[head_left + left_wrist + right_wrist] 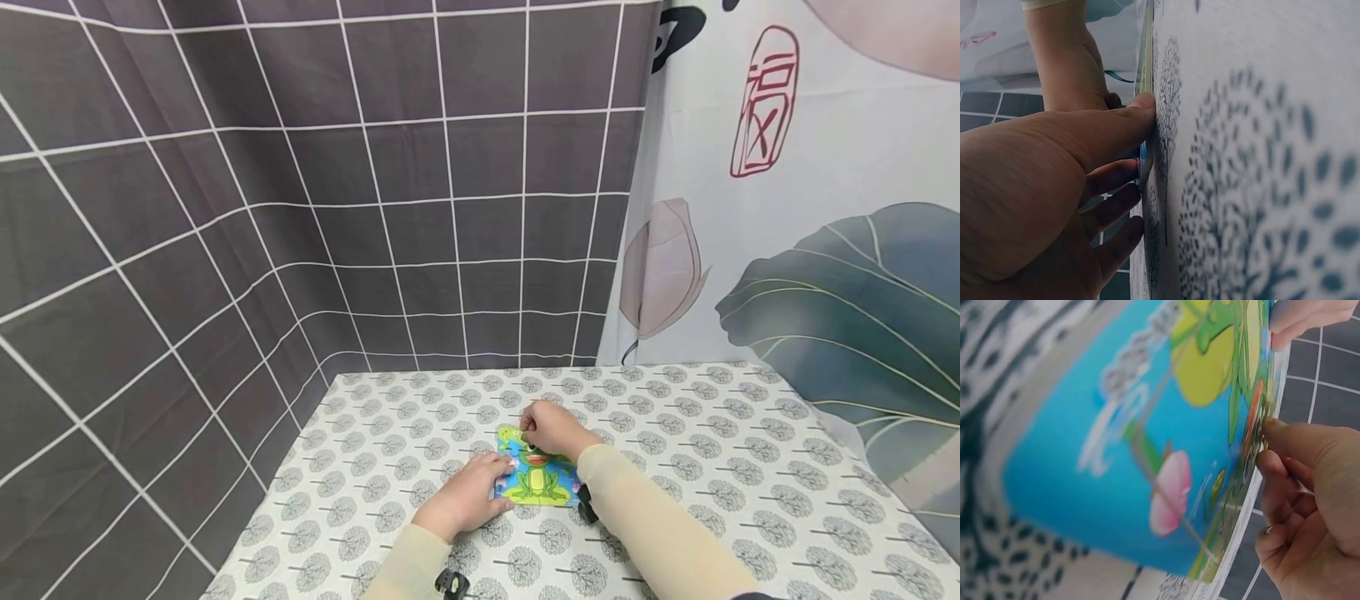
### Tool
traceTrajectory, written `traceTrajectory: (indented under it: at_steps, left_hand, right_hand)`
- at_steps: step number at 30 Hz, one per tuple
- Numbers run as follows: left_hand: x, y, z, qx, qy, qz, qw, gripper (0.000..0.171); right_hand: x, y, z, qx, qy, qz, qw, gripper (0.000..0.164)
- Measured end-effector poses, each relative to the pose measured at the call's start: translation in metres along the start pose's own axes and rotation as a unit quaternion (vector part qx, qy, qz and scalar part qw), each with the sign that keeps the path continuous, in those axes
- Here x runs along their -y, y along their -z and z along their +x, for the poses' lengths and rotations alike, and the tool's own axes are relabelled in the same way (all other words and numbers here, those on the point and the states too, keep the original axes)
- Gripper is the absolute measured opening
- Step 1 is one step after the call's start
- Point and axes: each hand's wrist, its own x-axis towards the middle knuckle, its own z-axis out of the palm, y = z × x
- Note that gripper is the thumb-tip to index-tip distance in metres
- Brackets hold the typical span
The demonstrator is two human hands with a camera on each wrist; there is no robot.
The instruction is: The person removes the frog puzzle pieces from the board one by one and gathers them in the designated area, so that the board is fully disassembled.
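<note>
A bright frog jigsaw puzzle (537,483) lies flat on the table, showing a green frog on blue with pink flowers. Seams between its pieces run across the picture in the right wrist view. My left hand (467,493) rests at the puzzle's left edge, fingers loosely spread over the border and thumb by the lower corner. Over the puzzle's upper part, my right hand (557,429) has curled fingers, with thumb and index fingertip pinching a small puzzle piece (1265,428) right at the surface. The fingers mostly hide that piece.
A white cloth with grey tree prints (390,517) covers the table. Behind it hangs a dark curtain with a white grid (480,233), and at the right a pale curtain with a large leaf print (862,308). Dark wrist devices (452,583) sit on both sleeves.
</note>
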Motion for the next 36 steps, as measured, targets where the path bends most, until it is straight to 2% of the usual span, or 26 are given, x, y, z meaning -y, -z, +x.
traceTrajectory:
  at_steps: [6,17,25,31,36]
  left_hand:
    - [0.001,0.0,0.0,-0.002,-0.001,-0.002,1.0,0.061]
    - [0.002,-0.003,0.001,-0.004,0.006,-0.016,0.9998,0.061]
    - [0.003,-0.003,0.0,-0.005,0.01,-0.026,0.9996,0.061]
    - [0.001,-0.003,-0.001,-0.006,0.008,-0.022,0.9997,0.063]
    - [-0.001,0.0,-0.002,-0.005,0.007,-0.013,0.9999,0.063]
  right_hand:
    - [-0.01,0.003,-0.005,-0.032,-0.003,-0.007,0.999,0.015]
    - [-0.025,0.016,-0.026,-0.065,-0.043,0.059,0.995,0.009]
    - [-0.037,0.027,-0.044,-0.1,-0.056,0.065,0.991,0.008]
    - [-0.044,0.027,-0.056,-0.116,-0.078,0.096,0.986,0.01]
    - [-0.05,0.032,-0.065,-0.131,-0.09,0.079,0.984,0.009]
